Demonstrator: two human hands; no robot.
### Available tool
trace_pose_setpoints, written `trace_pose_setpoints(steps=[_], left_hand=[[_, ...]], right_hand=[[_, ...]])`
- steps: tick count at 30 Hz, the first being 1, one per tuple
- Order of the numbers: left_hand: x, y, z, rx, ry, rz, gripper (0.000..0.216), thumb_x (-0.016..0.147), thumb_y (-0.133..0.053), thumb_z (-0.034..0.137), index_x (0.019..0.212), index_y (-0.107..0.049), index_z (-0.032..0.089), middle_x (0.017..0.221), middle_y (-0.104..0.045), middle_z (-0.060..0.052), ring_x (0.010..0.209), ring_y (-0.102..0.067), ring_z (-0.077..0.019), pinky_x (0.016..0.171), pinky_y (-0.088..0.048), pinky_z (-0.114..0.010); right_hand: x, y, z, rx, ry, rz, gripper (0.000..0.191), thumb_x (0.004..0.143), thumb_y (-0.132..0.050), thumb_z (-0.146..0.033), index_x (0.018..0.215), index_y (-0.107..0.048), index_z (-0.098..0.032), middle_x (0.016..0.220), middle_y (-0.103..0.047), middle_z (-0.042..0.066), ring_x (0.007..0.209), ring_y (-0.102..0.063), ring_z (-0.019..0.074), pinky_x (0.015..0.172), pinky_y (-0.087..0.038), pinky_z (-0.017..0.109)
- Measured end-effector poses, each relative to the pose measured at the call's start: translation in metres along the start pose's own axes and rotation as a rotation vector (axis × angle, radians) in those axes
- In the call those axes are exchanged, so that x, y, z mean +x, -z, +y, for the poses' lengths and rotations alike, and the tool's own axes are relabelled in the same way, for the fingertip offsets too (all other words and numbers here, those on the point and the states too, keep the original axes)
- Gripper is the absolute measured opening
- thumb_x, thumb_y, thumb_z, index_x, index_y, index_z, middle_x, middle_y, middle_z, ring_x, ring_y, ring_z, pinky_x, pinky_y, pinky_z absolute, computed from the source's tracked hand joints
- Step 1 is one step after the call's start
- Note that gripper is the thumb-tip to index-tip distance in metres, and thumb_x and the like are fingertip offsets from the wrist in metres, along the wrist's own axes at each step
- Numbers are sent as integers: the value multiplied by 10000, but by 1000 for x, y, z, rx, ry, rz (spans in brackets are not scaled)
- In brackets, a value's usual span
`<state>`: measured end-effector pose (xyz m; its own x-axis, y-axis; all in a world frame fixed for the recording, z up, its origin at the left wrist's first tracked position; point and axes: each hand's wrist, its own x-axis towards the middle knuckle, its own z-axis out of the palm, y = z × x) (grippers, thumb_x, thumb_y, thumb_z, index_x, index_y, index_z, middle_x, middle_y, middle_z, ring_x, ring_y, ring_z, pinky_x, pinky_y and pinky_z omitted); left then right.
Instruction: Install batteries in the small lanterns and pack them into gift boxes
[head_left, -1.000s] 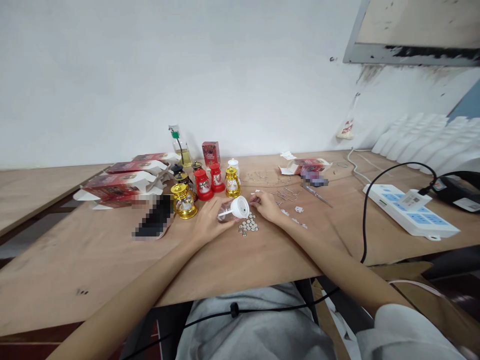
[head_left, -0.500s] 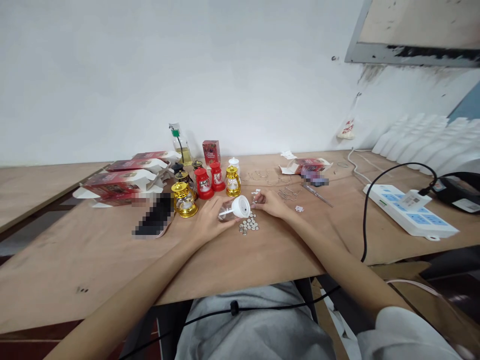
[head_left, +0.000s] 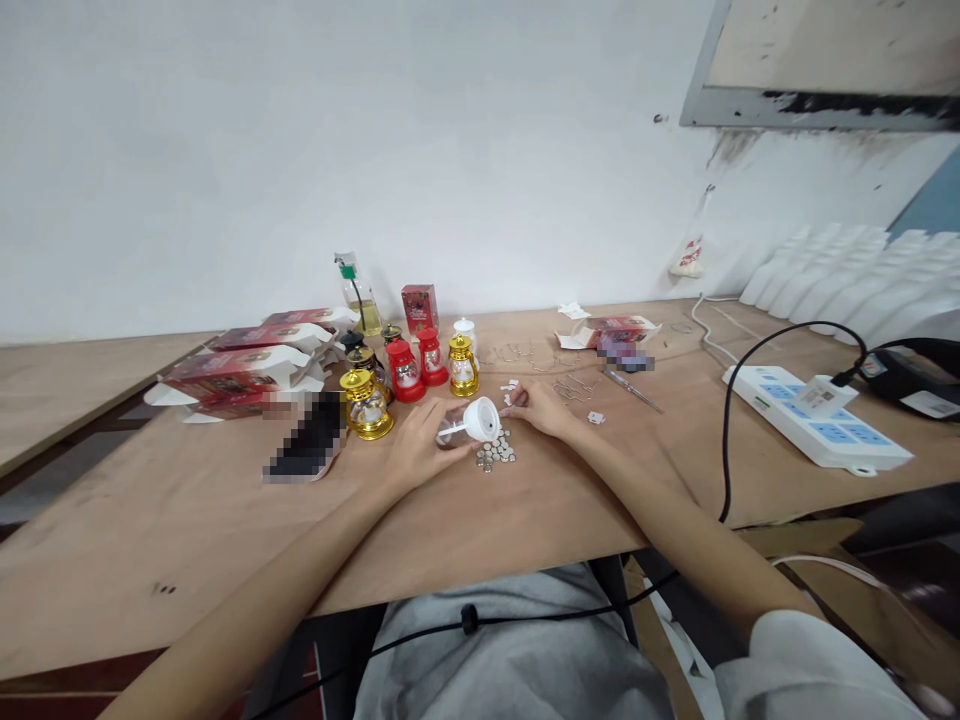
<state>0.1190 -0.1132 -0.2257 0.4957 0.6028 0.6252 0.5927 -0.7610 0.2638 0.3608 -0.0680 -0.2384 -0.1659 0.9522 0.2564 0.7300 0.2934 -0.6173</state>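
Loosely, left hand fingers curl round the white lantern; right hand fingers: cannot tell; red boxes carry illegible print.

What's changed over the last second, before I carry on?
The right hand edged slightly forward, and its forearm now covers some small white parts. Nothing visibly taken or let go. The left hand still holds the white lantern on its side; the button cells lie unmoved.
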Motion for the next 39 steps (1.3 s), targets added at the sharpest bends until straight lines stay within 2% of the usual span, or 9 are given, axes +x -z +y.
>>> trace_pose_setpoints(steps=[5,11,22,39], left_hand=[[0,1,1,-3,14,-56,509,787,-663,483,1202,-538,216,1084,-652,-66,990,-618,-251,831,-489,-370],[1,3,4,-16,36,-106,516,790,-657,497,1202,-532,214,1117,-645,-76,999,-607,-254,844,-475,-372],[1,2,4,30,51,-141,504,779,-659,504,1169,-545,205,1078,-655,-68,952,-617,-252,824,-465,-382],[1,2,5,53,39,-174,506,787,-645,519,1169,-531,207,1089,-654,-75,952,-613,-256,819,-456,-392]], right_hand=[[0,5,-1,47,15,-62,196,798,-716,-311,745,-635,-141,734,-680,41,667,-600,133,612,-411,219],[4,6,7,106,17,-130,192,707,-780,-249,783,-647,-133,717,-671,20,675,-600,135,616,-430,217],[6,0,13,141,37,-139,150,729,-759,-250,726,-663,-135,695,-676,23,633,-594,131,620,-436,227],[-1,9,-4,57,21,-122,100,763,-733,-202,738,-659,-140,703,-677,22,665,-608,140,625,-408,228]])
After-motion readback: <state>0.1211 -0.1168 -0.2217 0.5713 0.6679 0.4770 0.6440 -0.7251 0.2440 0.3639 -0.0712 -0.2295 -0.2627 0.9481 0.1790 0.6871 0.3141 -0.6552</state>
